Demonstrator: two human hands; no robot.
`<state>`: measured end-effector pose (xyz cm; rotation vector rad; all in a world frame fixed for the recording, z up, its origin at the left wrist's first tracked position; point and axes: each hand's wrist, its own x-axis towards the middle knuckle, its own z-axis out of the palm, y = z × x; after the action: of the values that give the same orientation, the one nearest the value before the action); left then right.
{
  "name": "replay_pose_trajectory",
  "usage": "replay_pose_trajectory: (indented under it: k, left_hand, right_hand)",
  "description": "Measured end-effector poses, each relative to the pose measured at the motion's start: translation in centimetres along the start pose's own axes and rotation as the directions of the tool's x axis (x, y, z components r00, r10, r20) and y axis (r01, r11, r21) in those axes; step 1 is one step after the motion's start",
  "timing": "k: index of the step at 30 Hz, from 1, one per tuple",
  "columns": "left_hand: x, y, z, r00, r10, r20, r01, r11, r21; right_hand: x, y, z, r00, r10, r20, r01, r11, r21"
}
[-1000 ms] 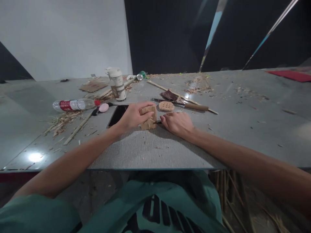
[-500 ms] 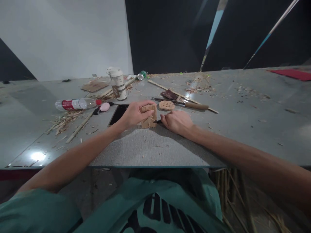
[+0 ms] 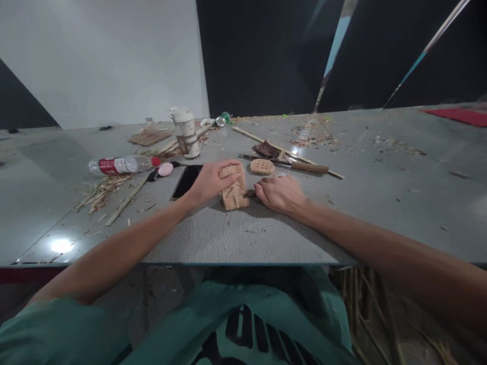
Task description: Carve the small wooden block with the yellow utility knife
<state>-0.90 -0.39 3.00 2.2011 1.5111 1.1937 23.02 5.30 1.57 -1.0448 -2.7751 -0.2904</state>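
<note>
My left hand (image 3: 213, 181) is wrapped round the upper left part of a light wooden block (image 3: 235, 196), its thumb lying across the face. Just right of the block, my right hand (image 3: 279, 193) is closed on a small dark tool (image 3: 250, 193). The tool's tip meets the block's right edge; its handle is hidden in the fist. Behind my right hand lies a flat round wooden piece (image 3: 262, 166) with several small holes. A black phone (image 3: 187, 181) lies partly behind my left wrist.
A knife with a brown handle (image 3: 310, 167) and a long wood strip lie behind my right hand. To the left are a plastic bottle (image 3: 131, 163), a pink oval item (image 3: 165, 169), sticks and shavings. A white cup (image 3: 186, 133) stands further back.
The block is now tilted differently, with more of its lower end showing nearer the table edge. Both hands keep their grips and have barely moved.
</note>
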Motion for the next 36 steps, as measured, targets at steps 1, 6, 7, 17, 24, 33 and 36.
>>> replay_pose_trajectory:
  k: [1,6,7,17,24,33,36]
  left_hand:
    - [-0.1,-0.1,0.1,1.000,-0.014,-0.010,0.014,1.000,0.008]
    - [-0.3,0.3,0.3,0.999,-0.011,-0.044,0.011,1.000,0.008]
    - [-0.4,0.5,0.3,0.999,0.010,-0.047,-0.010,1.000,0.008]
    - [-1.1,1.7,0.1,0.992,0.124,0.024,-0.118,0.975,-0.189]
    - [0.7,3.5,-3.9,0.983,-0.041,-0.180,-0.047,0.886,-0.461]
    - [-1.2,6.7,-9.2,0.834,-0.303,-0.461,-0.057,0.784,-0.619]
    - [-1.7,7.3,-8.3,0.834,-0.273,-0.479,-0.050,0.827,-0.559]
  right_hand:
    - [-0.1,0.1,0.0,0.999,-0.031,-0.011,0.032,0.999,0.014]
    - [-0.5,0.3,0.5,0.983,-0.162,-0.089,0.170,0.981,0.096]
    - [-0.5,0.3,0.6,0.978,-0.174,-0.112,0.186,0.976,0.114]
    - [-0.4,0.8,1.1,0.925,-0.294,-0.240,0.353,0.898,0.262]
    - [-0.4,1.1,1.3,0.873,-0.359,-0.329,0.462,0.824,0.328]
    - [-0.5,1.3,1.7,0.815,-0.401,-0.418,0.534,0.800,0.273]
    - [-0.5,1.4,1.6,0.800,-0.423,-0.426,0.553,0.794,0.251]
